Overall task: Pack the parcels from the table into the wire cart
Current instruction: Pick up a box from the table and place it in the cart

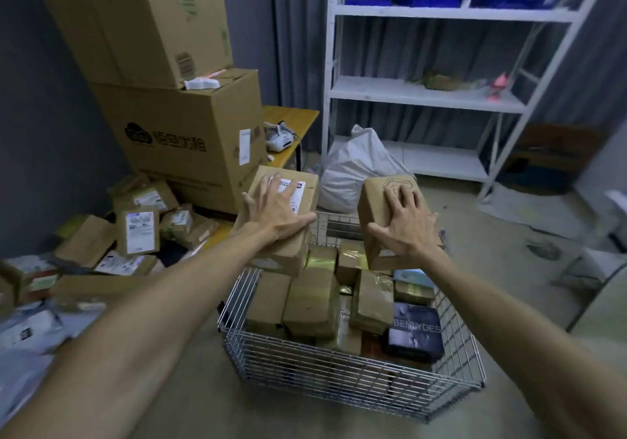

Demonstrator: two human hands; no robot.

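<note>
My left hand (276,209) spans the top of a brown parcel with a white label (288,252), thumb and little finger at its sides, over the far left corner of the wire cart (339,370). A plain brown parcel (376,201) is gripped the same way by my right hand (409,223), over the cart's far right side. Whether either parcel touches the pile below is unclear. The cart holds several brown parcels (308,306) and a dark printed box (415,331). More labelled parcels (137,231) lie heaped on the table at the left.
Two large cardboard boxes (190,140) are stacked on the wooden table (295,118) behind the heap, next to a white device (280,138). A white sack (356,170) sits on the floor beyond the cart. White metal shelving (424,95) stands at the back right.
</note>
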